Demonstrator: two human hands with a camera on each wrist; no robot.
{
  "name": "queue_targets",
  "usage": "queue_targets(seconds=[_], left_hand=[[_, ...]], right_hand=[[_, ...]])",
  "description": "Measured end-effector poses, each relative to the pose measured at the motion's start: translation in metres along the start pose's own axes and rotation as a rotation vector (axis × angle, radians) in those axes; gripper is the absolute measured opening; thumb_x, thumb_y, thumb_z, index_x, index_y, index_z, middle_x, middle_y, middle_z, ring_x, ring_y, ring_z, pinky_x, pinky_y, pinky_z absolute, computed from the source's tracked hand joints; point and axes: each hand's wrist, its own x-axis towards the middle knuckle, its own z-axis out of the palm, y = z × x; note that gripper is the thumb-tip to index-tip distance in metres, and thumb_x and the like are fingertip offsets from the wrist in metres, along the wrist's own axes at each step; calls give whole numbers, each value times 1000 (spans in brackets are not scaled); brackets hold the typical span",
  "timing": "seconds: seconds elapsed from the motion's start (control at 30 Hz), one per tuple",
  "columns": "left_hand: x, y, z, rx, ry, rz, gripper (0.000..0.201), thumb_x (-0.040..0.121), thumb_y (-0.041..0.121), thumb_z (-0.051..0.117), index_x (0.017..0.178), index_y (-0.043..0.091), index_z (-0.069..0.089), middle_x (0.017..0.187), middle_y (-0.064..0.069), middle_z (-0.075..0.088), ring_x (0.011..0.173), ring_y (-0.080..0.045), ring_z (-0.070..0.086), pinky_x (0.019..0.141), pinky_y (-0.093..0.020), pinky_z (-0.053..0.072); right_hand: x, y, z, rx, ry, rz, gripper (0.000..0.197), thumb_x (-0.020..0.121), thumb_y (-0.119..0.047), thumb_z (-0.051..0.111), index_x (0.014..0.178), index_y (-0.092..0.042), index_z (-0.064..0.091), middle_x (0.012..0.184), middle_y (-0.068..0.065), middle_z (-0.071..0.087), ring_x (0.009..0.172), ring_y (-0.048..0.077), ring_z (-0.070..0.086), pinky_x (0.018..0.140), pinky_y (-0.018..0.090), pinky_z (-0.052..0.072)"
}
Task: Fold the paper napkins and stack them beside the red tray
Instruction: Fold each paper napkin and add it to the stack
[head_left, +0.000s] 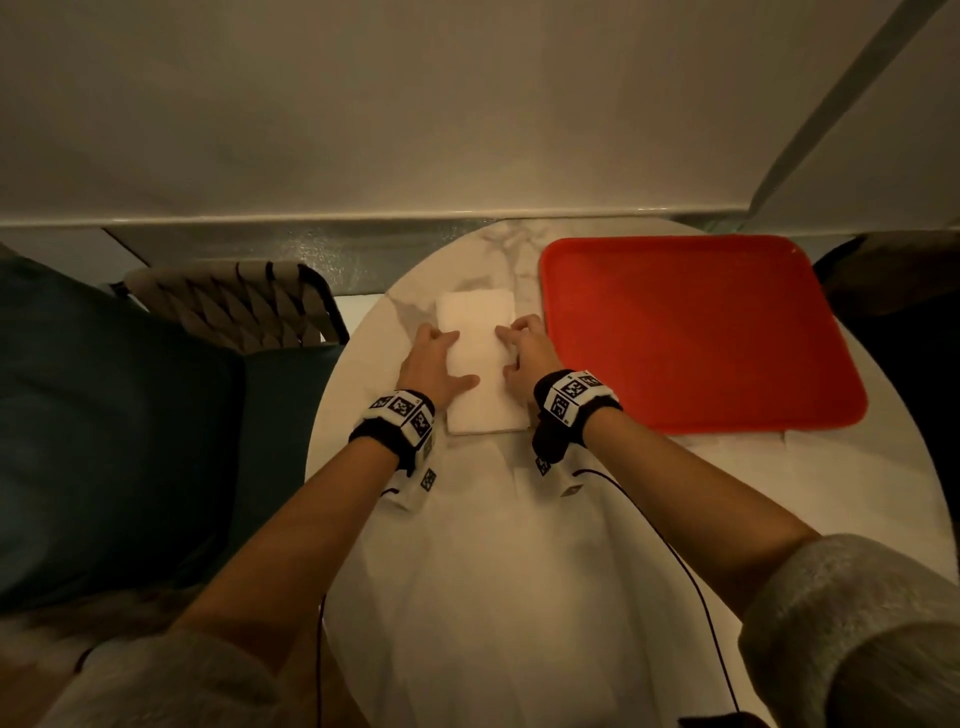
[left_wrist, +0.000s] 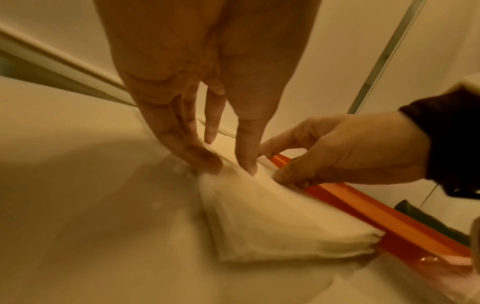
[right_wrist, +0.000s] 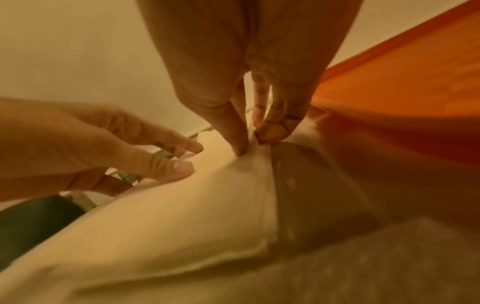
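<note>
The round marbled surface (head_left: 857, 493) fills the lower middle of the head view, with a dark blue cushioned seat (head_left: 104, 415) at the left edge. A red tray (head_left: 691, 332) lies flat at centre right. Just left of it, close but apart, sits the folded stack of white paper napkins (head_left: 480, 332), its edges layered in the left wrist view. The left hand (head_left: 434, 364) lies on the stack's left edge, its grip wide, straight fingers (left_wrist: 246, 144) pressing down. The right hand (head_left: 527, 348) is at the stack's right edge, thumb and curled fingers (right_wrist: 272, 127) pinching the napkin edge. Both wrists wear black bands with patterned markers.
</note>
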Motion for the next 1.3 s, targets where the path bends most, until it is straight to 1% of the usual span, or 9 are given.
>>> queue_targets(seconds=[0.1, 0.2, 0.27, 0.33, 0.47, 0.67, 0.87, 1.03, 1.3], left_hand=[[-6, 1, -5, 66, -15, -47, 75, 79, 39, 75, 143, 22, 40, 135, -11, 32, 114, -31, 52, 99, -37, 44], [-22, 12, -13, 21, 36, -50, 66, 82, 36, 73, 138, 19, 43, 134, -15, 31, 115, -35, 50, 102, -40, 42], [-40, 24, -14, -2, 67, -34, 54, 84, 31, 71, 131, 16, 48, 133, -15, 34, 116, -35, 49, 102, -39, 41], [-63, 40, -8, -11, 56, 0, 43, 85, 29, 69, 123, 14, 54, 131, -13, 38, 113, -33, 51, 99, -38, 43], [-117, 77, 37, -10, -84, 165, 31, 89, 24, 64, 117, 10, 60, 124, -9, 52, 110, -25, 55, 94, -36, 45], [-178, 113, 129, 76, -271, 275, 41, 92, 28, 60, 129, 12, 53, 126, -6, 54, 116, -22, 50, 99, -35, 42], [-204, 137, 177, 276, -182, 277, 61, 90, 44, 54, 142, 17, 36, 141, -3, 38, 127, -24, 36, 101, -41, 38], [-200, 157, 195, 399, -176, 250, 91, 82, 63, 54, 151, 17, 17, 156, -4, 21, 141, -26, 20, 109, -50, 27], [-184, 191, 217, 386, -237, 338, 94, 81, 65, 57, 151, 20, 15, 157, -2, 24, 144, -24, 21, 110, -52, 26]], right_hand=[[-17, -4, -9, 45, 27, -29, 59, 86, -5, 60, 141, -11, 43, 134, 8, 31, 97, 23, 53, 96, 27, 44], [-51, 3, -32, 133, 97, -90, 51, 85, -7, 63, 134, -16, 52, 125, 2, 37, 75, 11, 50, 80, 22, 46], [-82, 17, -52, 128, 116, -89, 43, 84, -12, 66, 126, -18, 58, 115, 2, 42, 72, 9, 48, 73, 18, 41], [-117, 39, -70, 86, 103, -5, 36, 84, -18, 68, 120, -21, 62, 110, 5, 47, 81, 15, 53, 78, 24, 44], [-186, 98, -85, 39, 75, 237, 32, 87, -24, 66, 119, -22, 60, 129, 10, 48, 115, 28, 52, 98, 33, 41], [-290, 169, -71, -30, 120, 464, 38, 85, -28, 67, 121, -22, 59, 131, 9, 46, 119, 29, 46, 98, 37, 43], [-370, 220, -46, -18, 199, 615, 57, 79, -33, 72, 130, -29, 48, 142, 2, 35, 126, 28, 37, 103, 42, 40], [-384, 239, -27, -41, 150, 570, 63, 80, -32, 68, 137, -28, 41, 145, 2, 30, 128, 27, 31, 104, 39, 39], [-390, 247, -19, -74, 175, 527, 65, 82, -37, 63, 140, -33, 35, 150, -2, 23, 131, 25, 26, 101, 43, 42]])
